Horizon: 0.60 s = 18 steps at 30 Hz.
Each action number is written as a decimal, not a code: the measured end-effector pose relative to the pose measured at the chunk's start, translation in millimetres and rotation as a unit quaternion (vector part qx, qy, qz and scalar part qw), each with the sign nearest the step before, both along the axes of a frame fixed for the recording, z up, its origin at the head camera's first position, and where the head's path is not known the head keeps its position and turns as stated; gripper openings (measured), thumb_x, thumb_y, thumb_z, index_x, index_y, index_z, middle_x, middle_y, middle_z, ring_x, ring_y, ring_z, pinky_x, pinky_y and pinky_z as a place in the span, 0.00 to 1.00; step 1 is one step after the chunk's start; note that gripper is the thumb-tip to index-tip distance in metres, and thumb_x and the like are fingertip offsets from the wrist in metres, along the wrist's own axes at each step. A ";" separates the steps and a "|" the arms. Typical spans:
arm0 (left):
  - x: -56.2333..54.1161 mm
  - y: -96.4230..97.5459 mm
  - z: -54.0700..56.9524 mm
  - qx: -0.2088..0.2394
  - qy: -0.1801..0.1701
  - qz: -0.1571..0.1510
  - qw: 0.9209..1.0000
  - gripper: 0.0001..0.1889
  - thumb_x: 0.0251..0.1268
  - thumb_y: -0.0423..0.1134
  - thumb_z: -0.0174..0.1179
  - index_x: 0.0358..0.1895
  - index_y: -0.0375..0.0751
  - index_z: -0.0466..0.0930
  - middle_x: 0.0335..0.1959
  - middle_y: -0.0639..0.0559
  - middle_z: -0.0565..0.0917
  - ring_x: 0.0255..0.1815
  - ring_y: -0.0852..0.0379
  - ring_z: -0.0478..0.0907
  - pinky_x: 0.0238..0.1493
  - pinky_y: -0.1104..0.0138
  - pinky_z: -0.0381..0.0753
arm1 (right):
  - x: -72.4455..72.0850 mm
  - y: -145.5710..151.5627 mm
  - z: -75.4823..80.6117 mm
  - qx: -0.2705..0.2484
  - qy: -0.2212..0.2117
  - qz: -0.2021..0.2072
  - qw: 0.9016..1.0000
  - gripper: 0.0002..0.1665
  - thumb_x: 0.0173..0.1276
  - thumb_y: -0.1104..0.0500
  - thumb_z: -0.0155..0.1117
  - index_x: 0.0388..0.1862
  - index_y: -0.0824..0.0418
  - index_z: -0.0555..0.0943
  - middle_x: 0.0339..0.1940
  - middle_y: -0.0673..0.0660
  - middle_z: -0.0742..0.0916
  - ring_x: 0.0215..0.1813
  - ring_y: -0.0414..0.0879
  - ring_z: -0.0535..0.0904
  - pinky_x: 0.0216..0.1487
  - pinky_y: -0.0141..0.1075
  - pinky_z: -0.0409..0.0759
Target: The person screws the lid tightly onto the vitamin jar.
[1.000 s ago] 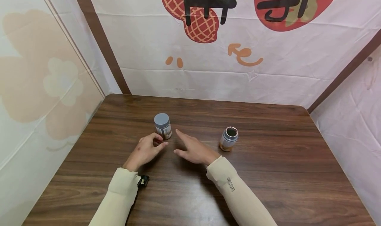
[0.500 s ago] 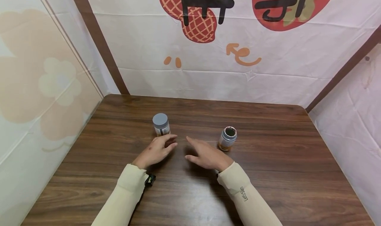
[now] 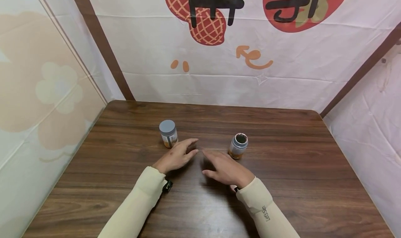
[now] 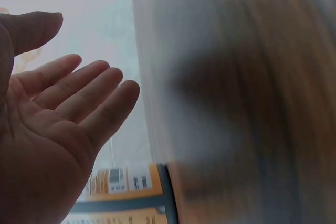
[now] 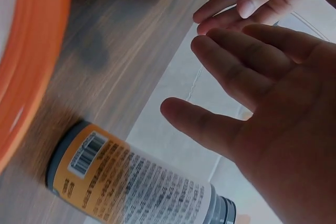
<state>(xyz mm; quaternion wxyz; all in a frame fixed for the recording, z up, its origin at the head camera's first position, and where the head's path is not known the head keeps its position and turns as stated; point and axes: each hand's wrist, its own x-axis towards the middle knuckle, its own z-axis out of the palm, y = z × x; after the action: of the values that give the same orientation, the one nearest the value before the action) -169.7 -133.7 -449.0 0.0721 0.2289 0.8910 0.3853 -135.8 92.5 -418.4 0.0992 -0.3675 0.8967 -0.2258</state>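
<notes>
My left hand (image 3: 177, 156) hovers over the table with fingers spread loosely, holding nothing. It stands just in front of a jar with a blue-grey lid (image 3: 167, 127) and overlaps that jar's lower part in the head view. The jar's orange and white label (image 4: 121, 182) shows below the palm in the left wrist view. Facing the left hand, fingertips close to it, is my right hand (image 3: 227, 168), extended and also holding nothing. An uncapped jar (image 3: 238, 146) with a dark inside stands upright behind the right hand; its barcode label (image 5: 126, 169) shows in the right wrist view.
A curved orange rim (image 5: 50, 61) with a whitish inside fills the left edge of the right wrist view; beneath the right wrist a small pale piece (image 3: 233, 187) peeks out. The brown wooden table (image 3: 282, 182) meets printed fabric walls (image 3: 213, 81) behind and at both sides.
Both hands have moved to the right; the left one has left the lidded jar's front for the space between the jars. The view has shifted slightly; the jars stay put.
</notes>
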 end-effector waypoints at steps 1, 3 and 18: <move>-1.0 2.0 -0.3 0.001 -0.002 -0.002 1.000 0.26 0.77 0.41 0.55 0.71 0.32 0.66 0.69 0.39 0.72 0.70 0.44 0.68 0.66 0.48 0.68 | 0.6 1.4 -0.5 -0.001 0.002 0.000 1.000 0.39 0.73 0.53 0.64 0.73 0.73 0.64 0.71 0.68 0.72 0.72 0.61 0.66 0.70 0.56 0.63; -2.8 5.8 -1.0 0.002 -0.004 -0.007 1.000 0.26 0.77 0.40 0.56 0.72 0.32 0.66 0.69 0.39 0.72 0.70 0.44 0.67 0.67 0.49 0.68 | 2.2 3.8 -1.1 0.002 0.004 -0.002 1.000 0.39 0.73 0.52 0.65 0.73 0.72 0.64 0.72 0.68 0.72 0.73 0.62 0.66 0.69 0.57 0.63; -11.3 32.6 8.5 -0.028 0.006 -0.053 0.998 0.31 0.74 0.42 0.59 0.74 0.34 0.62 0.72 0.41 0.68 0.72 0.45 0.65 0.68 0.50 0.66 | 17.9 26.3 2.9 0.025 -0.014 -0.049 0.998 0.40 0.70 0.50 0.67 0.75 0.65 0.66 0.72 0.63 0.73 0.73 0.57 0.66 0.68 0.64 0.59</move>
<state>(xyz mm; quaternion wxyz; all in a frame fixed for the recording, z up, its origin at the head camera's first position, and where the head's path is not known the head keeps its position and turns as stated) -181.0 -101.1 -440.5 0.0938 0.2758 0.8886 0.3543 -117.9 118.8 -415.5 0.1093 -0.3171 0.9178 -0.2126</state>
